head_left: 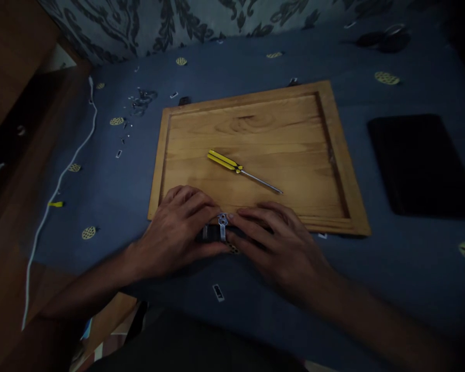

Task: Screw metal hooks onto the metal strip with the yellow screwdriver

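Note:
At the near edge of the wooden tray-like board [240,124], both hands meet around a small dark piece [211,233] with a shiny metal bracket [222,221] on it. The bracket has holes in its upper plate and a strip running down over the dark piece. My left hand [178,227] grips the dark piece's left end between thumb and fingers. From the other side, my right hand [273,235] is closed about the right end, fingertips at the bracket. Both hands partly hide the dark piece. A yellow and black screwdriver [236,168] lies on the board.
Small screws and metal parts [139,101] are scattered on the blue patterned cloth [108,191] at left. A white cable [73,157] runs along the left edge. A black flat object [422,165] lies at right, with a dark, blurred object [385,39] at upper right.

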The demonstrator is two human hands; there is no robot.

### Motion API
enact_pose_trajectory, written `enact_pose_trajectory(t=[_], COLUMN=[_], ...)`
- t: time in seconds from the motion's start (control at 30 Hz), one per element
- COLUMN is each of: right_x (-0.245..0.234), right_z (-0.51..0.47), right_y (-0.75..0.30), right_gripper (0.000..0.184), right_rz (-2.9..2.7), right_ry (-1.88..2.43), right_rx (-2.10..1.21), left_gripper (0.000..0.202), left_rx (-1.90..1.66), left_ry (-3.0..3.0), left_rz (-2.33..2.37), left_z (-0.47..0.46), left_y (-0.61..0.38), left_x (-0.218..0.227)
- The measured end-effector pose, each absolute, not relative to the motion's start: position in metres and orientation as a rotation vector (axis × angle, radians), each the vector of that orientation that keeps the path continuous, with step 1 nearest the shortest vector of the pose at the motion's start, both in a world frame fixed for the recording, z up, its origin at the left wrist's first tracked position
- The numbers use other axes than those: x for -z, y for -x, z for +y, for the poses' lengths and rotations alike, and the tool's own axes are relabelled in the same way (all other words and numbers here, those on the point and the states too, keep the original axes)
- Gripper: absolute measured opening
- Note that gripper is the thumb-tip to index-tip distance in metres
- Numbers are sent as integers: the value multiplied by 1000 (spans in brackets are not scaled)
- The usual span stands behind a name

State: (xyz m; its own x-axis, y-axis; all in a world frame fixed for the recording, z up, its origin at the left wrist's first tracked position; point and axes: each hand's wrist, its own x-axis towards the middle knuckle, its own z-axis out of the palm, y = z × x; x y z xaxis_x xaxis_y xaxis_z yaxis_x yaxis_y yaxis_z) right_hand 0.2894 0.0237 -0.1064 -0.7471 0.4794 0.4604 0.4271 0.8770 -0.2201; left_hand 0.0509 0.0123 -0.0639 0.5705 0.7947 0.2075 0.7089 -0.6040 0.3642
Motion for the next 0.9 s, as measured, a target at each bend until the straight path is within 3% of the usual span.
enact_pose_trajectory(t=[0.57, 0.9], right_x=[107, 109], right_z=[24, 24], right_y=[-289, -288], right_gripper=[35, 31], right_rz=[-2500, -2471], right_ry=[668, 660], right_rx=[-74, -95], left_gripper=[35, 34], left_rx=[-493, -485], left_ry=[-2523, -2554], left_rz=[1224, 1216], left_z=[14, 16], left_y=[-53, -52], left_x=[65, 64])
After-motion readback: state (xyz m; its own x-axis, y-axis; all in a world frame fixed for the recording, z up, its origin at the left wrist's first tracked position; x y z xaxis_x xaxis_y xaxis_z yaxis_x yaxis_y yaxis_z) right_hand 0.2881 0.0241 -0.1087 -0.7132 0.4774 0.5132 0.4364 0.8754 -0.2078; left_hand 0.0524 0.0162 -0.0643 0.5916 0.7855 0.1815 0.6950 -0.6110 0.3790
